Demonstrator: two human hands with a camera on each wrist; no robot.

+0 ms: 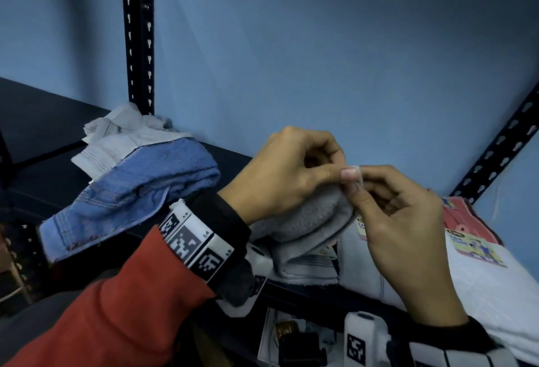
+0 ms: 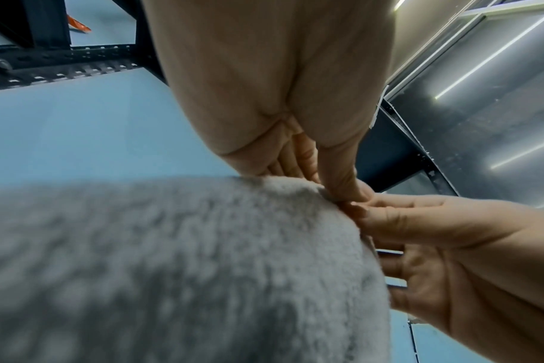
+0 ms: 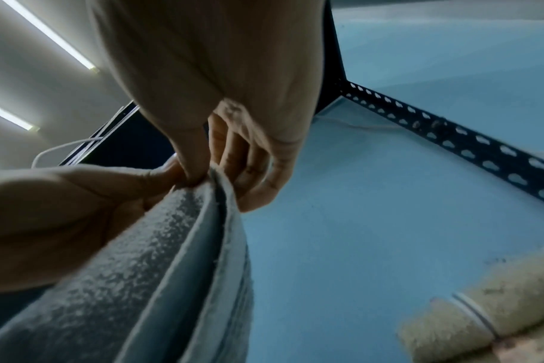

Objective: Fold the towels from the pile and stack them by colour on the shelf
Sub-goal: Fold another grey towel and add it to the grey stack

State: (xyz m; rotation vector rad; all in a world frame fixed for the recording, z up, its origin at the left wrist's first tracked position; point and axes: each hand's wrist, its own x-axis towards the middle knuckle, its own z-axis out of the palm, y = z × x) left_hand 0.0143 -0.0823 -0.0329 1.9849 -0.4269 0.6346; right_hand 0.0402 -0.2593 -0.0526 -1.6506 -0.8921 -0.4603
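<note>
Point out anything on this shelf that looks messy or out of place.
The blue towel at the left lies rumpled, one end drooping over the shelf front edge, with a crumpled white towel heaped behind it. Neither is squared. Both hands, left hand and right hand, pinch the grey towel.

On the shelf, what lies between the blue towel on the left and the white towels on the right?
In the head view, the grey towel, pinched at its top edge by the left hand and right hand, lies between the blue towel and white towels.

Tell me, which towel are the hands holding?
The grey towel. Both the left hand and right hand pinch its edge; the blue towel lies untouched.
</note>
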